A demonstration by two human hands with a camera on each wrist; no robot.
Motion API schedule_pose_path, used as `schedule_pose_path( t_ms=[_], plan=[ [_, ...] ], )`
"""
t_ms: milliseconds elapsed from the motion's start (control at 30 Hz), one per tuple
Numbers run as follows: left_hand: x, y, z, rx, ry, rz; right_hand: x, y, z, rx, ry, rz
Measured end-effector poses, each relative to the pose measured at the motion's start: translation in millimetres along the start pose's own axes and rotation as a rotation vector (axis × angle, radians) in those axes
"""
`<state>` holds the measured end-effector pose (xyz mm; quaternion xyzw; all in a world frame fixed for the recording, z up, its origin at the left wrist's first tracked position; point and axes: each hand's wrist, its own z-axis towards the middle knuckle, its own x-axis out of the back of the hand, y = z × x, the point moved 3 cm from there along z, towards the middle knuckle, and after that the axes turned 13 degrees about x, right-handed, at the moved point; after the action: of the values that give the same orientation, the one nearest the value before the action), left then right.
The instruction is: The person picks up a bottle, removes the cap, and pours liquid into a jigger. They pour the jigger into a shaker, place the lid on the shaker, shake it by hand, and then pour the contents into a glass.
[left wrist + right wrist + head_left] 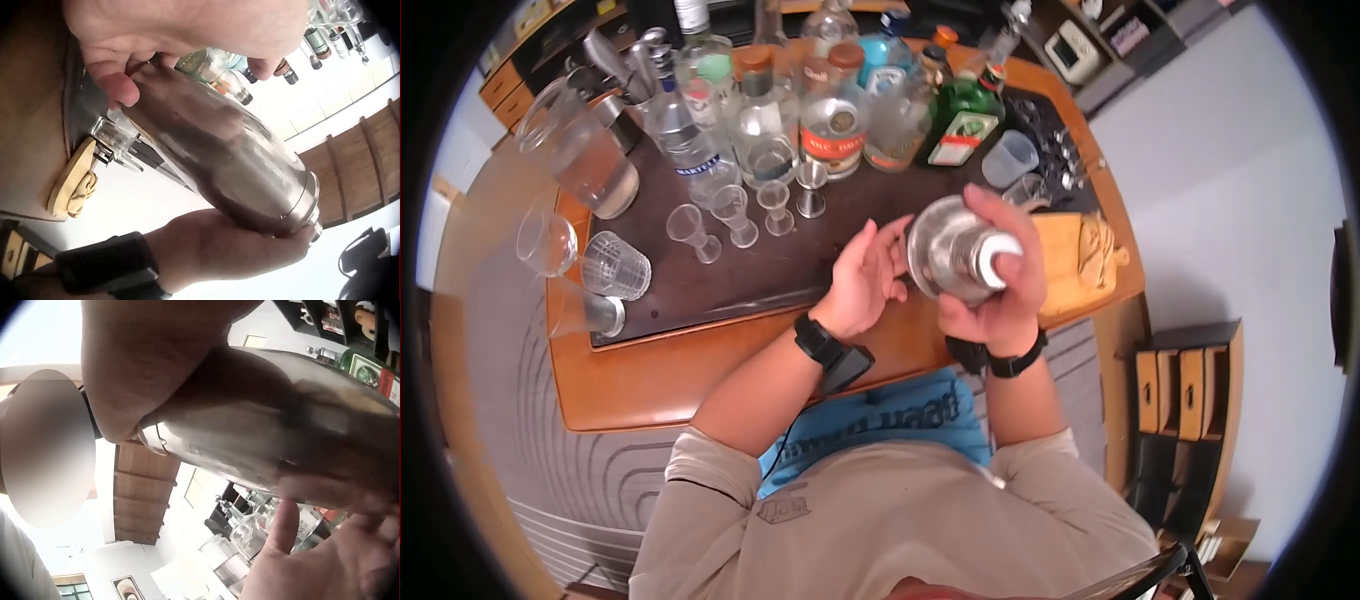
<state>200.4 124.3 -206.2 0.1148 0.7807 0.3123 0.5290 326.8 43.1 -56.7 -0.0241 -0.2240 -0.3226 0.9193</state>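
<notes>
A silver cocktail shaker (pixel 945 245) is tilted over the front of the table, its capped end toward the head camera. My right hand (pixel 1022 300) grips it around the capped end, with a finger lying on the cap. At the shaker's other, wider end is my left hand (pixel 862 280), palm turned toward it and fingers loosely bent. The left wrist view shows the shaker (pixel 225 144) lengthwise, the left fingertips right at its base. From the right wrist, the left hand (pixel 319 562) appears below the metal body.
Several liquor bottles, including a green bottle (pixel 965 120), line the table's back. Small measuring glasses (pixel 693 232) and a metal jigger (pixel 812 190) stand before them. A pitcher (pixel 580 150) and patterned tumbler (pixel 615 265) are left. A wooden board (pixel 1060 260) lies right.
</notes>
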Motion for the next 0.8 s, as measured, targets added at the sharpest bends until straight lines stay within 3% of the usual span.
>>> schedule_pose_path(
  t_ms=[67, 133, 200, 233, 267, 300, 333, 367, 467, 500, 533, 600, 667, 733, 767, 800],
  plan=[
    [2, 3, 3, -0.082, -0.057, -0.048, 4, 15, -4, -0.076, 0.107, -0.044],
    [12, 1, 7, -0.078, -0.110, -0.109, 16, 34, -20, -0.436, 0.357, -0.031],
    [3, 7, 3, -0.087, -0.067, -0.098, 17, 38, -19, -0.409, 0.393, -0.074],
    [4, 7, 1, -0.090, -0.049, -0.086, 14, 30, -16, -0.403, 0.294, -0.067],
    [5, 6, 1, -0.097, -0.032, -0.072, 8, 10, -4, -0.376, 0.087, -0.044],
    [-4, 10, -2, -0.108, 0.030, -0.073, 1, 13, 5, -0.080, 0.040, -0.044],
    [-22, 7, -18, -0.377, 0.228, 0.213, -5, 4, 13, -0.008, -0.041, 0.011],
    [-19, 4, -16, -0.361, 0.224, 0.222, -10, -6, 18, 0.047, -0.091, 0.021],
    [23, -7, -3, -0.151, -0.060, -0.352, -8, 17, 33, -0.077, -0.108, 0.005],
    [21, 10, 9, -0.166, -0.522, -0.187, 0, 30, 42, -0.229, -0.030, 0.122],
    [28, 6, 9, -0.166, -0.522, -0.180, 12, 37, 56, -0.226, -0.024, 0.121],
    [5, 12, 1, -0.104, -0.162, -0.312, 33, 51, 78, -0.284, -0.102, 0.143],
    [14, 13, 5, -0.125, -0.228, -0.289, 36, 59, 84, -0.258, -0.156, 0.157],
    [19, 15, 5, -0.142, -0.404, -0.232, 33, 59, 92, -0.230, -0.276, 0.271],
    [22, 14, 0, -0.129, -0.269, -0.299, 7, 71, 66, -0.195, -0.120, 0.206],
    [10, 16, -3, -0.136, -0.263, -0.294, 8, 71, 68, -0.189, -0.114, 0.213]
  ],
)
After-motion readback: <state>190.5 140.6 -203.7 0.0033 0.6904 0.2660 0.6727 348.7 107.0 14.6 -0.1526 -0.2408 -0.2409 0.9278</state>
